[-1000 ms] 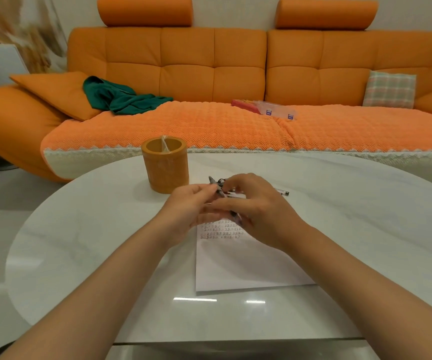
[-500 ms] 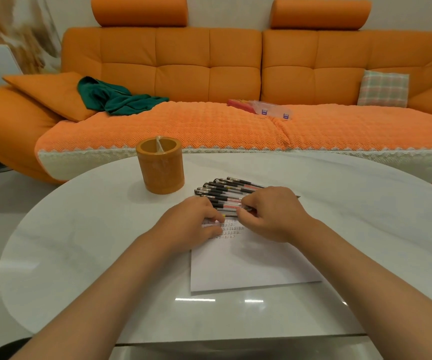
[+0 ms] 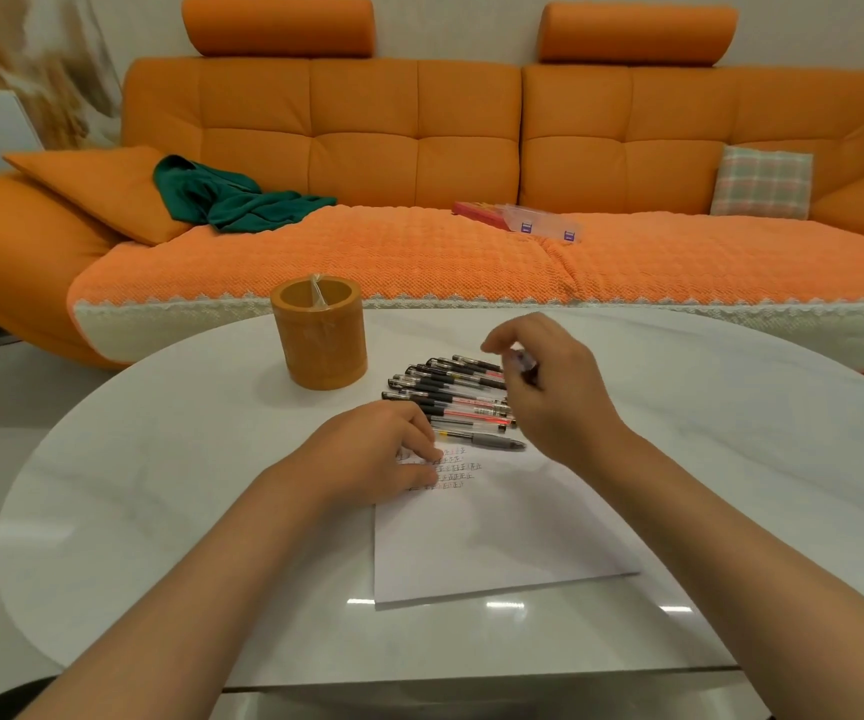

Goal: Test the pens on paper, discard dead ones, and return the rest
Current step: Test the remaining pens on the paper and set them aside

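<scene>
Several pens (image 3: 448, 389) lie side by side in a row on the white table, just beyond a sheet of paper (image 3: 497, 537) with small scribbles near its top. One grey pen (image 3: 487, 439) lies alone at the paper's top edge. My left hand (image 3: 380, 454) rests on the paper's top left corner with loosely curled fingers, holding nothing. Above the right end of the row, my raised right hand (image 3: 554, 392) has its fingers curled round a blurred pen (image 3: 523, 363). An orange pen holder (image 3: 321, 340) stands to the left of the pens.
The round white table (image 3: 160, 485) ends close to an orange sofa (image 3: 419, 252) behind it. On the sofa lie a green cloth (image 3: 232, 197), a clear plastic box (image 3: 544, 223) and a plaid cushion (image 3: 760, 181).
My right hand has lifted off the row of pens, up and to the right, with a pen in it. The grey pen now lies uncovered at the paper's edge. My left hand has stayed on the paper.
</scene>
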### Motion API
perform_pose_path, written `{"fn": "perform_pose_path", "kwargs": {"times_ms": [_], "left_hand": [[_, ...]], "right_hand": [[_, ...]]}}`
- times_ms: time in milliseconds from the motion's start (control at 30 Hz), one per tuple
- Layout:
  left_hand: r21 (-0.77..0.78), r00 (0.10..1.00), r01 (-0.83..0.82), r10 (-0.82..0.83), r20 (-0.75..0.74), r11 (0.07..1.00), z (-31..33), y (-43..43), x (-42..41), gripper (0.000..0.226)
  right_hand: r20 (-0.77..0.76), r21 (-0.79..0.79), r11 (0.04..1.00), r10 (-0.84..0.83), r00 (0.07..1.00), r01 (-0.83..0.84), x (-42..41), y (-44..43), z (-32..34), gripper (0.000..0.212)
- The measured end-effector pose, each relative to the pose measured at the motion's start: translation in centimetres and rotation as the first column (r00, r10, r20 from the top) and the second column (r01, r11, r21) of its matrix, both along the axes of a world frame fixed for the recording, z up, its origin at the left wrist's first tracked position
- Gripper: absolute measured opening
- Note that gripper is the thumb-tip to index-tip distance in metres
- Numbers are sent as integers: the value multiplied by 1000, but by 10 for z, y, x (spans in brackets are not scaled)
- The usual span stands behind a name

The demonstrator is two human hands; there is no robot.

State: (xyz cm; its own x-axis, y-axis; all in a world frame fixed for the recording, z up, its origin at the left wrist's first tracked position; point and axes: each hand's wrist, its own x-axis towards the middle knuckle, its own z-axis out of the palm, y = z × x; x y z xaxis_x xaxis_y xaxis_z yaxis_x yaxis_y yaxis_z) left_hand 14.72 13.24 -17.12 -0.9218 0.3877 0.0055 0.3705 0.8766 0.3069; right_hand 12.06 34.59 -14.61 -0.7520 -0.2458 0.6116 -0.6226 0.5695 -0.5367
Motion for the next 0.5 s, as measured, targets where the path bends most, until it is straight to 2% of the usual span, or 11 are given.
{"fn": "perform_pose_path", "kwargs": {"times_ms": [100, 200, 267, 333, 400, 433, 500], "left_hand": [[10, 1000, 3, -3, 13, 1000, 2, -2, 1, 31], [41, 1000, -1, 0, 20, 999, 1, -4, 1, 31], [70, 1000, -11, 9, 29, 997, -1, -6, 1, 31], [100, 999, -29, 25, 41, 995, -2, -7, 0, 30], [124, 998, -50, 46, 41, 991, -3, -7, -1, 27], [139, 998, -62, 57, 39, 988, -4, -7, -1, 25], [177, 996, -88, 83, 37, 980, -6, -6, -2, 22]], "right_hand": [[232, -271, 962, 79, 969, -14, 3, -1, 5, 24], [449, -421, 907, 233, 862, -26, 3, -2, -2, 49], [565, -454, 891, 290, 772, -2, 5, -1, -7, 65], [658, -473, 881, 342, 671, 14, 8, 1, -10, 69], [718, -514, 858, 426, 551, 7, 10, 4, -12, 64], [737, -518, 856, 450, 505, -7, 11, 5, -15, 55], [756, -466, 883, 432, 492, -58, 13, 6, -20, 25]]}}
